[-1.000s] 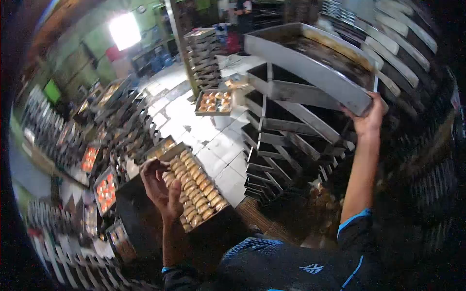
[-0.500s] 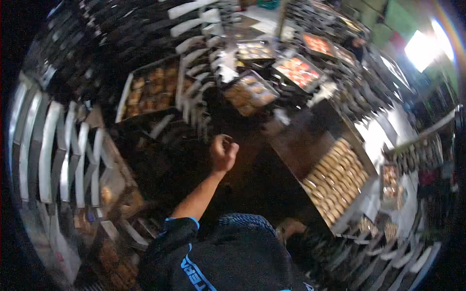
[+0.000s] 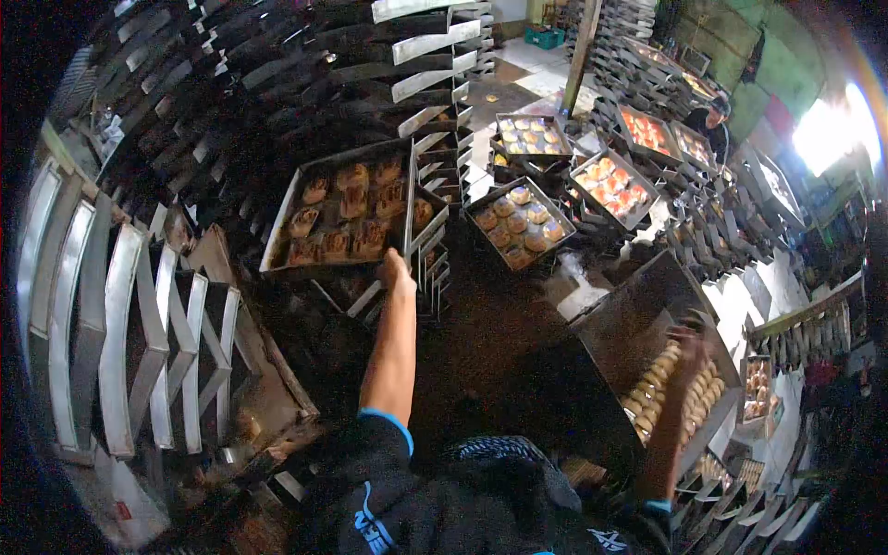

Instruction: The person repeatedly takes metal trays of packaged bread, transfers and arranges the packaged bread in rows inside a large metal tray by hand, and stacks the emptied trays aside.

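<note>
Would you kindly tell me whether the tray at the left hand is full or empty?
The tray looks full: browned pastries cover most of its floor.

Left: baked pieces (image 3: 354,200) set in left tray (image 3: 411,176), near corner gripped by left hand (image 3: 396,270) | Right: buns (image 3: 647,393) lined in right tray (image 3: 615,319), partly covered by right hand (image 3: 689,340) | Between, beyond: middle tray (image 3: 489,240)

Far to your right you have a green wall (image 3: 782,51) with a glaring white light (image 3: 837,134); ahead, a post (image 3: 582,55) rises by the pale floor's (image 3: 536,81) right edge.
</note>
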`<state>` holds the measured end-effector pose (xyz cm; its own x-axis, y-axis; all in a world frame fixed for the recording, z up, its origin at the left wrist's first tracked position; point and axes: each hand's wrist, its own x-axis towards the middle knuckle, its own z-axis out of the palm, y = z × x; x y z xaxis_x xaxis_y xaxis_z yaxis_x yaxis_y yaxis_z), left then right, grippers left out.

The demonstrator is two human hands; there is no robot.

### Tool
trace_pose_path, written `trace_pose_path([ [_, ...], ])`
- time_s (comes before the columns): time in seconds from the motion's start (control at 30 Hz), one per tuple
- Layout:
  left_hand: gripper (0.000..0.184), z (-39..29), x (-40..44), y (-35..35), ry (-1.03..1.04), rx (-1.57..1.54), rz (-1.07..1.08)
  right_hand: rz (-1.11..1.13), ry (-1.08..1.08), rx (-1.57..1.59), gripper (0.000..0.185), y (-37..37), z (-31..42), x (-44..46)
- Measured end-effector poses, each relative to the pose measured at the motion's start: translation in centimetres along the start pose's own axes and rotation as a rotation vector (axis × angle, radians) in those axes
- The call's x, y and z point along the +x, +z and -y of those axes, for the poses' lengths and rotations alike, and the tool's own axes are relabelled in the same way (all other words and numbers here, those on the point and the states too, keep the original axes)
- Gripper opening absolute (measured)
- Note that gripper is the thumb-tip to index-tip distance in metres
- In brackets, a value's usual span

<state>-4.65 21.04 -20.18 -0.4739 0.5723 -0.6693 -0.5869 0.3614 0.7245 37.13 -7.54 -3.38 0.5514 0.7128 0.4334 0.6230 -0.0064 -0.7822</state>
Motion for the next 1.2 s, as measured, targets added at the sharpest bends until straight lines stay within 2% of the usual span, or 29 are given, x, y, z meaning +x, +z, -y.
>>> trace_pose_path([
  [0.03, 0.031, -1.4, -2.7, -0.8, 0.007, 0.072, -0.018, 0.083, -0.038, 0.043, 0.036, 2.4, 0.8, -0.3],
  [0.1, 0.026, 0.5, -5.6, -3.3, 0.228, -0.090, 0.086, 0.371, -0.057, 0.190, 0.035, 8.4, 2.7, -2.2],
  [0.13, 0.027, 1.5, -7.1, -4.6, 0.330, -0.178, 0.153, 0.582, 0.064, 0.351, 0.042, 11.1, 4.0, -3.7],
  [0.17, 0.028, 2.9, -10.2, -5.9, 0.333, -0.075, 0.178, 0.675, -0.053, 0.373, 0.056, 15.2, 2.5, -5.1],
  [0.2, 0.029, 4.2, -13.4, -7.1, 0.340, 0.028, 0.203, 0.821, 0.170, 0.467, 0.059, 16.8, 4.5, -6.2],
  [0.23, 0.019, 7.9, -13.2, -8.7, 0.317, 0.067, 0.274, 0.955, 0.398, 0.566, 0.063, 18.1, 6.4, -7.0],
  [0.27, 0.010, 11.5, -13.0, -9.5, 0.288, 0.110, 0.352, 0.845, 0.301, 0.593, 0.068, 19.7, 6.8, -7.7],
  [0.3, 0.018, 15.5, -12.4, -10.9, 0.270, -0.009, 0.448, 0.729, 0.200, 0.605, 0.074, 20.6, 6.5, -7.9],
  [0.33, 0.030, 19.5, -11.6, -12.1, 0.240, -0.129, 0.544, 0.703, 0.252, 0.618, 0.066, 18.6, 7.8, -6.6],
  [0.37, 0.043, 23.5, -11.0, -13.4, 0.199, -0.244, 0.637, 0.644, 0.272, 0.610, 0.066, 17.6, 5.8, -6.1],
  [0.4, 0.043, 25.8, -10.1, -15.1, 0.591, 0.387, 0.669, 0.510, 0.297, 0.680, 0.059, 16.2, 2.7, -6.2],
  [0.43, 0.043, 26.5, -10.0, -15.2, 0.778, 0.721, 0.722, 0.368, 0.316, 0.741, 0.053, 13.6, -0.1, -6.4],
  [0.47, 0.043, 27.0, -10.0, -15.2, 1.003, 1.018, 0.745, 0.325, 0.392, 0.738, 0.047, 9.7, -2.4, -6.3],
  [0.53, 0.051, 21.7, -7.6, -13.0, 0.160, 0.108, 0.873, 0.265, 0.493, 0.683, 0.045, 0.7, -9.4, -7.8],
  [0.6, 0.056, 18.6, -14.2, -10.3, -0.158, -0.191, 0.876, 0.248, 0.563, 0.585, 0.045, -7.9, -16.1, -11.3],
  [0.67, 0.057, 16.5, -22.4, -5.2, -0.024, -0.058, 0.966, 0.180, 0.635, 0.512, 0.040, -16.7, -19.7, -15.7],
  [0.73, 0.058, 17.8, -25.5, -2.4, -0.282, 0.225, 1.917, 0.084, 0.696, 0.465, 0.035, -24.4, -22.0, -21.0],
  [0.77, 0.058, 20.6, -27.6, -1.2, -0.304, 0.239, 1.929, 0.035, 0.718, 0.454, 0.033, -27.7, -22.9, -23.4],
  [0.8, 0.056, 24.5, -29.4, 0.3, 0.074, 0.799, 1.926, -0.017, 0.733, 0.439, 0.030, -30.8, -23.5, -25.8],
  [0.83, 0.053, 28.2, -31.1, 1.2, 0.473, 1.350, 1.800, -0.066, 0.752, 0.427, 0.028, -33.3, -24.1, -28.0],
  [0.9, 0.047, 34.8, -35.5, 2.1, 0.426, 1.285, 1.913, -0.144, 0.786, 0.411, 0.024, -36.8, -25.9, -31.6],
  [0.93, 0.045, 37.1, -37.9, 2.1, 0.351, 1.283, 1.881, -0.126, 0.781, 0.358, 0.025, -38.1, -29.5, -34.1],
  [0.97, 0.043, 38.8, -39.5, 2.3, 0.282, 1.263, 1.849, -0.190, 0.851, 0.469, 0.025, -38.4, -27.2, -33.4],
  [1.0, 0.042, 40.5, -40.7, 2.5, 0.319, 1.242, 1.849, -0.229, 0.827, 0.659, 0.025, -38.8, -28.9, -34.6],
  [1.03, 0.042, 42.5, -41.4, 2.7, 0.361, 1.219, 1.845, -0.228, 0.820, 0.477, 0.024, -39.8, -29.4, -34.7],
  [1.07, 0.041, 45.0, -40.2, 3.0, 0.316, 1.204, 1.851, -0.273, 0.838, 0.469, 0.026, -40.3, -29.9, -34.8],
  [1.1, 0.040, 45.3, -41.1, 3.4, 0.218, 1.286, 1.832, -0.314, 0.856, 0.463, 0.027, -40.7, -29.6, -34.2],
  [1.17, 0.040, 45.7, -41.8, 3.5, 0.300, 1.307, 1.785, -0.329, 0.889, 0.490, 0.023, -40.5, -31.6, -35.1],
  [1.2, 0.041, 46.0, -42.1, 3.6, 0.337, 1.466, 1.687, -0.308, 0.932, 0.517, 0.024, -41.1, -31.9, -34.9],
])
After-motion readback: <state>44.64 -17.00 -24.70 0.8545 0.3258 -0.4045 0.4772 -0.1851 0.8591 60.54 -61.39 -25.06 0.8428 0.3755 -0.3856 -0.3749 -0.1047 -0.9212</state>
